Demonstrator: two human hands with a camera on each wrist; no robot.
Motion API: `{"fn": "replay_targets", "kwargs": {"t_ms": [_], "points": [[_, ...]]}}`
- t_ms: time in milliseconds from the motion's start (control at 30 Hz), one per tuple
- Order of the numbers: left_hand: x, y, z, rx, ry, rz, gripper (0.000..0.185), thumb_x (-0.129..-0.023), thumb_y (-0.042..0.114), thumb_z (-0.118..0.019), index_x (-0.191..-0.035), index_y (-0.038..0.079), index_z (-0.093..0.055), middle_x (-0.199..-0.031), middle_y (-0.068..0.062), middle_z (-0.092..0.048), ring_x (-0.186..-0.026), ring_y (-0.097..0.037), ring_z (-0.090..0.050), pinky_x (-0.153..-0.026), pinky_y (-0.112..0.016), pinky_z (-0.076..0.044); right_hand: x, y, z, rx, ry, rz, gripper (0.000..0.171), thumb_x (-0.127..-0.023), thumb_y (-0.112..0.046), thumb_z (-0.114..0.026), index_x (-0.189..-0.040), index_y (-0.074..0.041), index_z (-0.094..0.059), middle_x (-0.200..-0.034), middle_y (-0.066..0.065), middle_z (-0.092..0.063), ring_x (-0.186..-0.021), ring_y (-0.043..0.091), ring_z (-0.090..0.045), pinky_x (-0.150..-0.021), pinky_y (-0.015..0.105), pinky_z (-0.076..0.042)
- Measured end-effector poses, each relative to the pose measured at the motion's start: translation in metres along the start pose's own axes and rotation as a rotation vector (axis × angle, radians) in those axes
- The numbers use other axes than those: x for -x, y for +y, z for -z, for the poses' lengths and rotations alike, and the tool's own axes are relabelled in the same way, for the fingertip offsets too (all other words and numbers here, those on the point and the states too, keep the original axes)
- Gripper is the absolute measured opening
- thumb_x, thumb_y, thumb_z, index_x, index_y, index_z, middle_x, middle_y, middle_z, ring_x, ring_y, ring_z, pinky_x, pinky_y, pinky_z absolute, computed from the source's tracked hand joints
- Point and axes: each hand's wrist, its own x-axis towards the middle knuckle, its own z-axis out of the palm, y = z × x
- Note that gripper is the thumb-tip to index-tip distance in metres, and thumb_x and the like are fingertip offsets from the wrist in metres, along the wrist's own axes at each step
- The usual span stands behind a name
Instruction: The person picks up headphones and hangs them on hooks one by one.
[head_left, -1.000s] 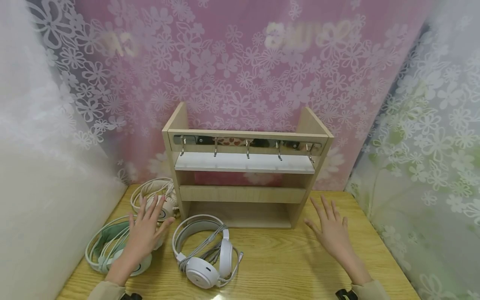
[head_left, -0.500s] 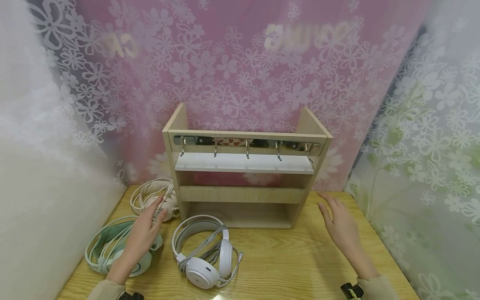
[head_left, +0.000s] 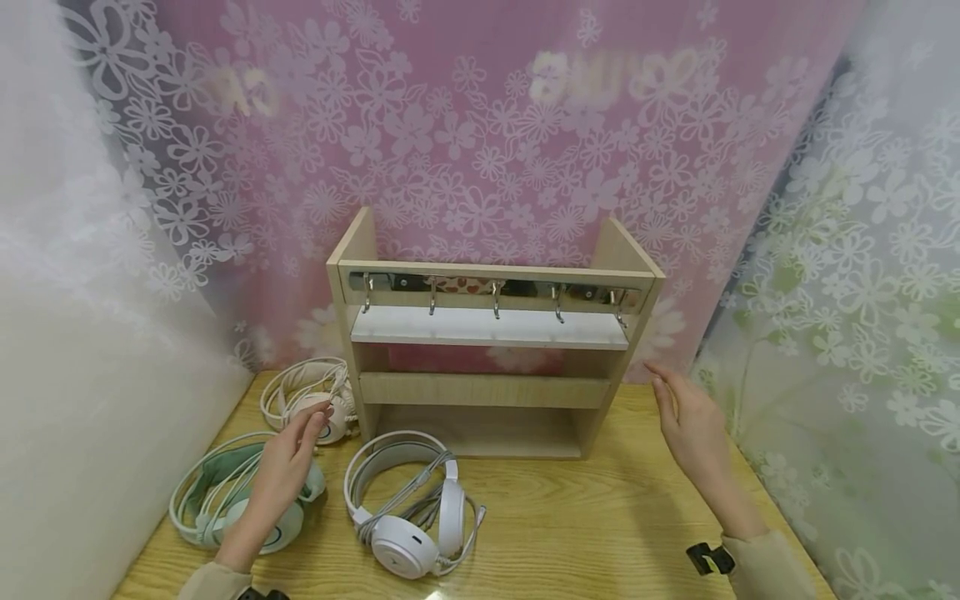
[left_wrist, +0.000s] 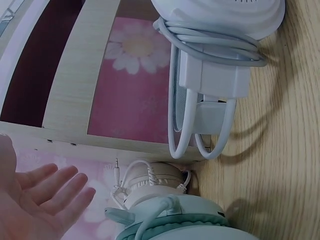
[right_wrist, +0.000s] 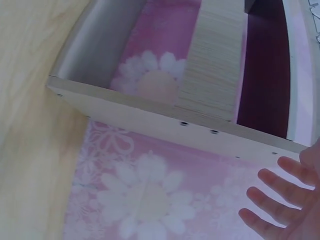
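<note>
Both hands open beside the rack, headsets at lower left

Nearest us, the glossy white headset lies flat, cable looped loosely. Our left hand, fingers spread and holding nothing, hovers over the mint headset, fingertips nearing the cream headset. Our right hand hangs open by the pale wooden rack, whose chrome hooks are bare.

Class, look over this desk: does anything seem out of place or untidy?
Yes. Three headsets lie on the table left of the wooden rack, cords loosely bundled, while its five hooks hang bare. Nothing looks broken or spilled.
</note>
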Motion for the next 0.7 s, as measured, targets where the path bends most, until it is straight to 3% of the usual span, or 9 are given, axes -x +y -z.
{"fn": "replay_targets", "kwargs": {"t_ms": [200, 367, 600, 700], "points": [[0.002, 0.0, -0.003, 0.014, 0.013, 0.016, 0.039, -0.112, 0.027, -0.04, -0.133, 0.004, -0.063, -0.119, -0.013, -0.073, -0.094, -0.031, -0.072, -0.074, -0.029, -0.059, -0.014, -0.005, 0.008, 0.016, 0.055, 0.051, 0.028, -0.103, -0.003, -0.057, -0.13, -0.002, -0.065, -0.119, 0.024, -0.069, -0.096, 0.045, -0.067, -0.072, 0.06, -0.054], [0.006, -0.003, -0.006, 0.05, -0.006, 0.052, 0.041, -0.112, 0.03, -0.038, -0.132, 0.005, -0.064, -0.12, -0.015, -0.072, -0.092, -0.031, -0.073, -0.075, -0.031, -0.061, -0.024, -0.008, 0.013, 0.004, 0.078, 0.073, 0.029, -0.102, -0.001, -0.057, -0.13, -0.002, -0.065, -0.121, 0.022, -0.069, -0.1, 0.044, -0.067, -0.074, 0.059, -0.054], [0.009, -0.005, -0.011, 0.082, -0.031, 0.072, 0.045, -0.113, 0.031, -0.035, -0.131, 0.002, -0.064, -0.118, -0.015, -0.073, -0.097, -0.034, -0.073, -0.074, -0.035, -0.063, -0.036, -0.012, 0.019, 0.025, 0.106, 0.105, 0.028, -0.102, -0.002, -0.057, -0.128, -0.002, -0.066, -0.11, 0.021, -0.071, -0.084, 0.04, -0.065, -0.066, 0.054, -0.049], [0.009, -0.006, -0.013, 0.098, -0.024, 0.066, 0.045, -0.113, 0.03, -0.036, -0.129, 0.0, -0.065, -0.117, -0.015, -0.073, -0.1, -0.035, -0.072, -0.074, -0.034, -0.063, -0.039, -0.014, 0.021, 0.026, 0.103, 0.106, 0.029, -0.102, -0.003, -0.057, -0.129, -0.004, -0.066, -0.11, 0.021, -0.071, -0.087, 0.041, -0.065, -0.068, 0.055, -0.05]]}}
